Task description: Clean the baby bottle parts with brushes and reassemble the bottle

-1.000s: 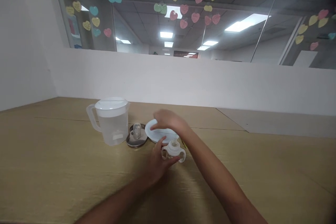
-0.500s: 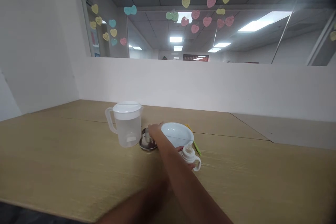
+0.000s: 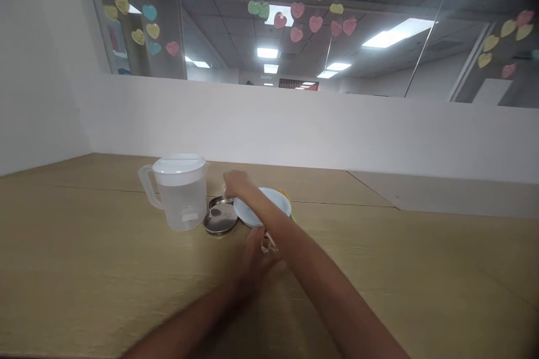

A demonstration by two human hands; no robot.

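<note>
My right hand reaches across to the left, above the back of a round metal dish. Its fingers are closed on a small clear object, blurred and mostly hidden. Lower down, my left hand is wrapped round the white handled bottle, which my right forearm largely covers. A white bowl stands right of the dish, partly behind that same forearm. To the dish's left is a clear lidded pitcher.
Behind the bowl, the orange end and green end of a slim item show. The wooden table meets a white wall, with a window and heart-shaped notes above.
My right hand has lifted the small clear object up and back from the metal dish. The bottle in my left hand has moved nearer the dish, behind my right forearm. The view has shifted right.
</note>
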